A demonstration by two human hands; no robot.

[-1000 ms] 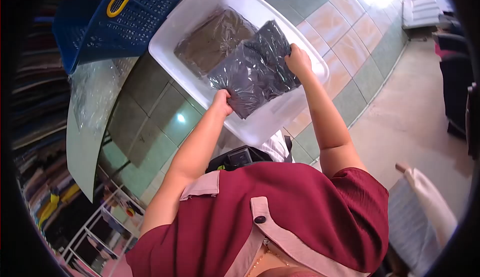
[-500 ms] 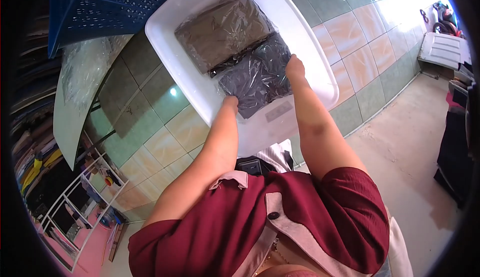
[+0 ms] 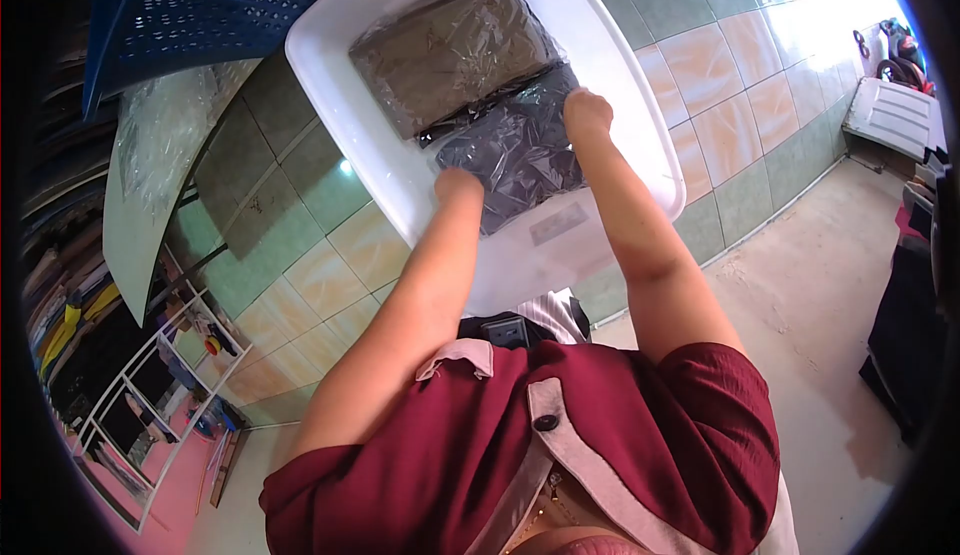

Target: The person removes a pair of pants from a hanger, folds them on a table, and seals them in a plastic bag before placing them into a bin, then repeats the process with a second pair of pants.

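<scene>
Inside the white plastic tub lie two flat packets in clear, crinkled plastic. The farther one is a brown packet; a dark grey packet lies nearer to me. My left hand rests at the grey packet's left edge, its fingers hidden from view. At the opposite edge, my right hand is closed against the packet's upper right side, fingers curled and partly hidden. What is inside the plastic looks like folded cloth, though glare blurs it.
A blue perforated basket with a yellow handle is beyond the tub on the left. Clear plastic lies on a pale curved board. At lower left is a white metal rack; dark cloth hangs at right.
Both hands have shifted slightly farther from me along the grey packet's sides. The left hand now covers more of its left edge. The packet's right corner has moved a little away from me.
</scene>
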